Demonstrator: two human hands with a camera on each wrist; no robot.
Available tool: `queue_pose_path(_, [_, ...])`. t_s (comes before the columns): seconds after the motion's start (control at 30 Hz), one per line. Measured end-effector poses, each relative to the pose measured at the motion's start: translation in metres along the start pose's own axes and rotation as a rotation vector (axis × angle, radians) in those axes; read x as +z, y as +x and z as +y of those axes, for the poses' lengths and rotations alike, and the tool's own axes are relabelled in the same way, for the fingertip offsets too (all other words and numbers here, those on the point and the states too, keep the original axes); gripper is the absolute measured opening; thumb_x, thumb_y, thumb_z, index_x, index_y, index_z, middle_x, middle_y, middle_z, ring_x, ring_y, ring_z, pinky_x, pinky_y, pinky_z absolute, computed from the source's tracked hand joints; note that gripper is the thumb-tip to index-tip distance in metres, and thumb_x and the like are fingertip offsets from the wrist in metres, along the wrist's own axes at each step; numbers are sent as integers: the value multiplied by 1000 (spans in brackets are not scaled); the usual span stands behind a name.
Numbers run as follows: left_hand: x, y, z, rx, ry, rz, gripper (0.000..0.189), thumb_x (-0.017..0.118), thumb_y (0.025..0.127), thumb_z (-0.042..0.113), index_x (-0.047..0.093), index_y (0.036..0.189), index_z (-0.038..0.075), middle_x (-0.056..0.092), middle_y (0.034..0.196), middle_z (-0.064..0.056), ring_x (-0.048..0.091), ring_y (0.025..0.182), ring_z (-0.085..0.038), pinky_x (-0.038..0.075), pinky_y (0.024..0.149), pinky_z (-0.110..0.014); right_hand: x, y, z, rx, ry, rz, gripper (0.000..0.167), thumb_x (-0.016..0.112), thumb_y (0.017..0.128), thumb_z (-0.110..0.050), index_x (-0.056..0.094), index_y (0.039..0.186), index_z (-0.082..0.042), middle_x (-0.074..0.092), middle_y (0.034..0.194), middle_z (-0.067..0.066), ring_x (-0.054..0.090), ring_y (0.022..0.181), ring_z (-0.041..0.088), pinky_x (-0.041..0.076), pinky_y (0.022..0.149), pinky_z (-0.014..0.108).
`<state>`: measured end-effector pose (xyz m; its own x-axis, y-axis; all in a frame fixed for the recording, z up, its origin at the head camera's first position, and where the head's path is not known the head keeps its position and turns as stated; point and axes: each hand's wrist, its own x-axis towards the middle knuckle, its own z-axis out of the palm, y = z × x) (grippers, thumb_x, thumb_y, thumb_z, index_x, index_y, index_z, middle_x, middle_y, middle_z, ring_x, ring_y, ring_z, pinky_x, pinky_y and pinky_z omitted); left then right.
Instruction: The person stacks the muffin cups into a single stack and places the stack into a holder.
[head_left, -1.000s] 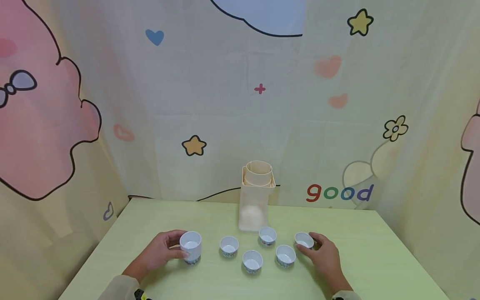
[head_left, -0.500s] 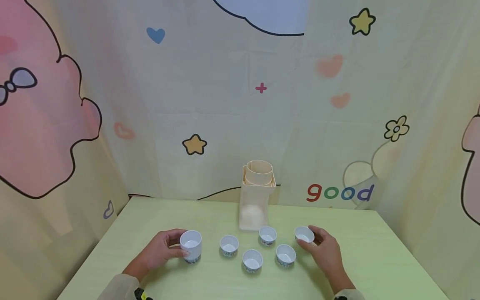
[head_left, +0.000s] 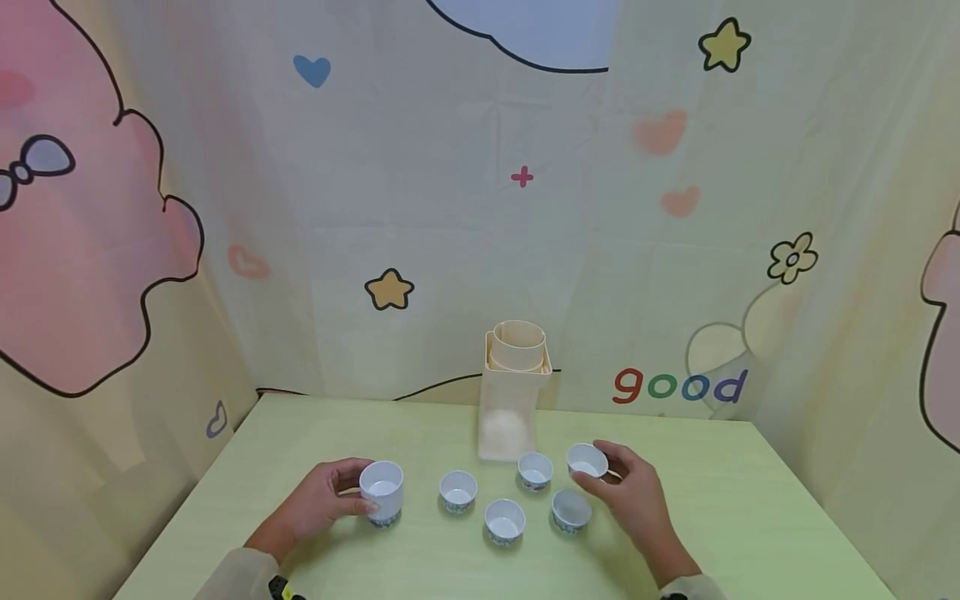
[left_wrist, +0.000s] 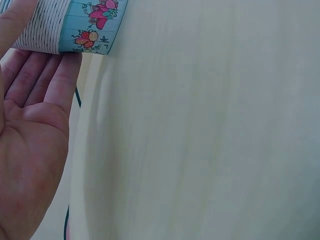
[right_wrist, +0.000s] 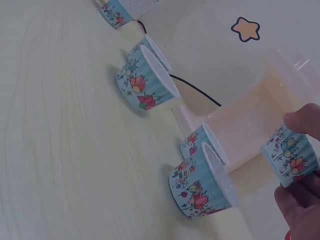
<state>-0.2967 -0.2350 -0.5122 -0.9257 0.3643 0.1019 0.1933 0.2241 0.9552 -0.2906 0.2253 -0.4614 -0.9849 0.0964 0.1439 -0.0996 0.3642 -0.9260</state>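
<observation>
My left hand (head_left: 322,507) grips a nested stack of small paper cups (head_left: 383,493) at the table's left. In the left wrist view, many rims of the stack (left_wrist: 48,27) lie close together, above a blue side printed with fruit. On the right, my right hand (head_left: 636,500) pinches a single paper cup (head_left: 587,461) between thumb and fingers. That cup (right_wrist: 291,155) is off the table in the right wrist view. Between the hands several matching cups stand upright and apart, among them a left cup (head_left: 458,492), a front cup (head_left: 505,522), a back cup (head_left: 535,472) and a right cup (head_left: 572,512).
A cream plastic stand (head_left: 507,417) with a round open tube (head_left: 518,346) on top rises at the back middle, just behind the back cup. The pale table (head_left: 750,517) meets a printed cloth (head_left: 450,208) behind it and at both sides.
My right hand has raised its cup from the table and carried it left and away from me, over behind the right cup. The left hand and the stack stay put.
</observation>
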Motion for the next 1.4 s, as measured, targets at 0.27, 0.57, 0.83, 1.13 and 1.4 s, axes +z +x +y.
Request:
queue_pose_path(0.27, [0,0,2,10,-6,-12,65,86,84,18,57,136,-7,63,135,-24,65,121,-26,58,97,-27,11,-5,-13,-17,58,-34,67,89,80,-17,59,138,0,67,133,18,65,119,27,56,91,15])
queue_pose_path(0.57, [0,2,-2,-1,-4,-8,65,87,82,20,59,136,-4,65,134,-22,65,120,-25,58,97,-26,27,-10,-21,-38,119,-61,63,89,79,-13,62,135,-2,69,129,16,66,113,22,58,93,19])
queue_pose_path(0.83, [2,2,-1,13,3,-18,64,86,84,19,58,136,-7,66,132,-20,67,114,-12,58,94,-24,47,-19,-22,-42,208,-85,61,90,76,-7,64,131,-2,70,124,15,68,109,18,58,89,18])
queue_pose_path(1.13, [1,1,-1,-4,18,-5,65,87,83,21,59,136,-5,65,134,-22,67,118,-18,58,97,-26,79,-29,-30,-73,330,-152,60,90,75,-3,64,129,2,71,120,16,69,102,16,58,87,17])
queue_pose_path(1.4, [0,0,-2,17,8,-9,63,86,84,19,59,136,-5,64,134,-24,67,115,-11,55,93,-19,111,-36,-38,-134,387,-213,59,90,74,-2,64,126,5,69,120,20,69,101,13,59,89,19])
